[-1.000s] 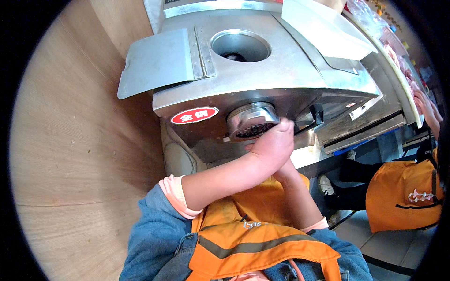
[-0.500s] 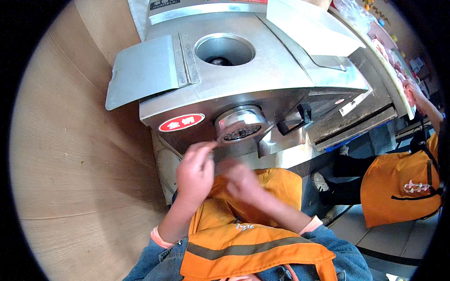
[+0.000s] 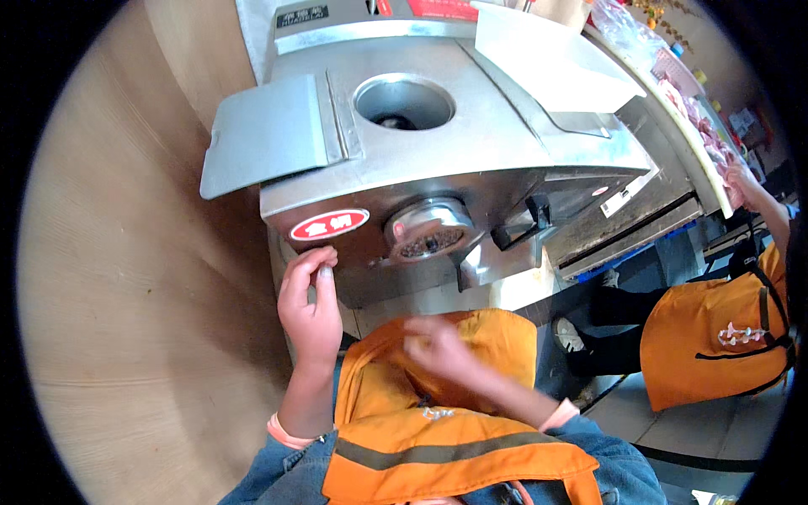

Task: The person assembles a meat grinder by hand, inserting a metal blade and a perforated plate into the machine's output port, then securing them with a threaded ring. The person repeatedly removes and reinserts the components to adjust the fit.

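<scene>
A steel meat grinder [image 3: 454,156] stands in front of me, with a round feed opening [image 3: 404,101] on top. Its front outlet ring [image 3: 431,229] surrounds a perforated plate with dark holes. My left hand [image 3: 310,295] is raised near the machine's front, just below a red oval label [image 3: 329,225]. Its fingers are loosely bent, the thumb stands a little apart from them, and nothing shows between them. My right hand [image 3: 439,347] hovers lower, over my orange apron [image 3: 497,337] and below the outlet. That hand looks curled but is blurred, so its grip is unclear.
A grey hinged lid [image 3: 265,135] lies folded out on the machine's left. A white tray [image 3: 551,63] rests at its top right, and a black handle [image 3: 522,223] sticks out in front. Rightward, a co-worker's hand [image 3: 745,181] touches raw meat [image 3: 707,135] on a counter.
My left hand has moved left, away from the outlet ring to below the red label. My right hand has shifted slightly right and down. The view has tilted slightly.
</scene>
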### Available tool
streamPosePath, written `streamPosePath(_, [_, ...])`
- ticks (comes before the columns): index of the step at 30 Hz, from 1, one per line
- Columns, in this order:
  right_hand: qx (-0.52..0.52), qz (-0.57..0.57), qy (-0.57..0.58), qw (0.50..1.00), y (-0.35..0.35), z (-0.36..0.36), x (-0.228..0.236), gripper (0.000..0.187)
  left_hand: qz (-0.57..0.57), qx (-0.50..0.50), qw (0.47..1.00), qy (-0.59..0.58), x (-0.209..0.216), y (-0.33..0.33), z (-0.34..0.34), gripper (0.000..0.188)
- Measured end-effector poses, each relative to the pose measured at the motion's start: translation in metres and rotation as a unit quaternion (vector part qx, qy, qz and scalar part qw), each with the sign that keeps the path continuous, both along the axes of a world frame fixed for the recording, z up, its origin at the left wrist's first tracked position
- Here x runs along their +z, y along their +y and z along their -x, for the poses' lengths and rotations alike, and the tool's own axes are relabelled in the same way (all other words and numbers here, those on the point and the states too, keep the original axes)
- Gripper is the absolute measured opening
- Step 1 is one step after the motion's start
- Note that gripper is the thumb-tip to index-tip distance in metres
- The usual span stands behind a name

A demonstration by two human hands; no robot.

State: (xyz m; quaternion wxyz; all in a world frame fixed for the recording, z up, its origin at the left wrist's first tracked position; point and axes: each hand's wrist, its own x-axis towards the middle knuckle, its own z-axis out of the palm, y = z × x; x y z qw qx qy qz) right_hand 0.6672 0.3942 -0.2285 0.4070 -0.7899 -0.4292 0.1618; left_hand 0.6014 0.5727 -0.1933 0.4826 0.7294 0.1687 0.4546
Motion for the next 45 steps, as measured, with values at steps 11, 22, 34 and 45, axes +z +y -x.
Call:
streamPosePath(11, [-0.206,-0.121,-0.335,0.911,-0.004,-0.053,0.031,0.066,0.053,-0.026,0.998,-0.007,-0.009,-0.009,0.001,0.015])
streamPosePath(22, [-0.074,-0.149,-0.377,0.911,-0.014,-0.064,0.080,0.051,0.137,-0.079,0.987,0.024,-0.010,-0.020,-0.010,0.019])
streamPosePath(34, [-0.211,-0.278,-0.302,0.887,0.012,-0.075,0.064,0.028,0.070,-0.206,0.967,0.133,-0.023,-0.017,-0.028,0.012])
streamPosePath(45, [-0.219,-0.247,-0.115,0.937,0.003,-0.099,0.003,0.012,0.143,-0.258,0.954,0.048,-0.040,-0.019,-0.038,0.011])
